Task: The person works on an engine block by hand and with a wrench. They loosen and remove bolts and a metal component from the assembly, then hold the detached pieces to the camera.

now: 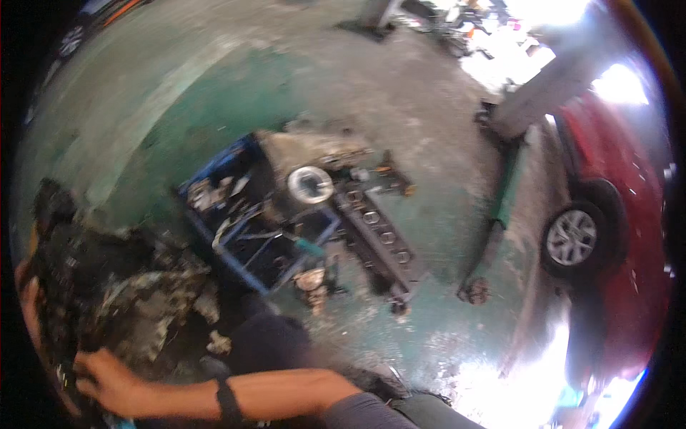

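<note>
At the lower left, my right hand [111,382], with a dark band on its wrist, reaches to the near edge of a large, dark, greasy mechanical part [121,264]. Its fingers curl downward, and what they hold is hidden. My left hand [32,311] shows only as a sliver at the far left rim, against the side of the same part; its fingers are blurred. Crumpled, dirty, pale material [146,311] lies on or against the part, between the hands and the blue crate.
A blue divided crate [232,261] of tools and small parts stands mid-floor, with a round metal ring [311,184] at its edge. Beside it lies a long metal engine cover [379,239]. To the right are a lift arm [504,193], a lift post [536,96] and a red car [636,236].
</note>
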`<state>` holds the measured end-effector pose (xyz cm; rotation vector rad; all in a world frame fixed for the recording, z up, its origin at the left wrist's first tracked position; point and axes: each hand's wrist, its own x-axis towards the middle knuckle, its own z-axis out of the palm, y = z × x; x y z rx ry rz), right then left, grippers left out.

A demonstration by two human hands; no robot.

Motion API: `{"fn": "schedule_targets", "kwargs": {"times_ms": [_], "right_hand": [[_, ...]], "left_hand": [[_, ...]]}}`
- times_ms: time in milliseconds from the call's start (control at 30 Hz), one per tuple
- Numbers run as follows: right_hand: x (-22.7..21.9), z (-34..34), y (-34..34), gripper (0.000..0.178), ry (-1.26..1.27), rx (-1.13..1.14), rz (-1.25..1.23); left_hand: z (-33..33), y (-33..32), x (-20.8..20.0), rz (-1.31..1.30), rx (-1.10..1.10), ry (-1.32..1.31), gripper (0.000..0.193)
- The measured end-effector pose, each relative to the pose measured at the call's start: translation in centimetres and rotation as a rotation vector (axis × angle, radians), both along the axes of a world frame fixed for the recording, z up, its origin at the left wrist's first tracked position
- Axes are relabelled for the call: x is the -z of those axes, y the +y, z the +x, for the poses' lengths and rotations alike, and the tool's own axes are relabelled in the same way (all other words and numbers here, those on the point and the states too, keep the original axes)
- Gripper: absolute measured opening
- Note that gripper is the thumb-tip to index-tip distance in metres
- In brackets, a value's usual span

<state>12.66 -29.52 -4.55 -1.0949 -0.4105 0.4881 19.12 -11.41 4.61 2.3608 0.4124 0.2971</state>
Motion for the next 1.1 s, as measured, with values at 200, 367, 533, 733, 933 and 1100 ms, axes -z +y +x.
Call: {"fn": "schedule_targets", "kwargs": {"times_ms": [200, 367, 533, 733, 933, 1100], "right_hand": [[0.3, 1.2, -1.8, 0.024, -0.101, -0.007, 0.107], [-0.4, 2.2, -2.4, 0.023, 0.010, -0.117, 0.061], [-0.6, 2.1, -2.1, 0.013, -0.014, -0.200, -0.019], [-0.7, 2.1, -2.3, 0.016, -0.070, -0.138, 0.012], [-0.7, 1.9, -2.2, 0.018, -0.058, -0.119, 0.010], [-0.7, 1.8, -2.1, 0.019, -0.091, -0.067, 0.001]], "left_hand": [[-0.5, 0.2, 0.7, -0.087, -0.027, -0.035, 0.023], [0.3, -2.2, 0.6, -0.193, -0.121, -0.077, 0.023], [-0.1, -1.9, 0.0, -0.387, -0.144, -0.074, 0.023], [-0.3, -1.1, -0.5, -0.545, -0.115, -0.075, 0.014], [-0.5, -0.5, -0.9, -0.606, -0.112, -0.053, 0.014], [-0.6, 0.1, -1.1, -0.654, -0.076, -0.053, 0.014]]}}
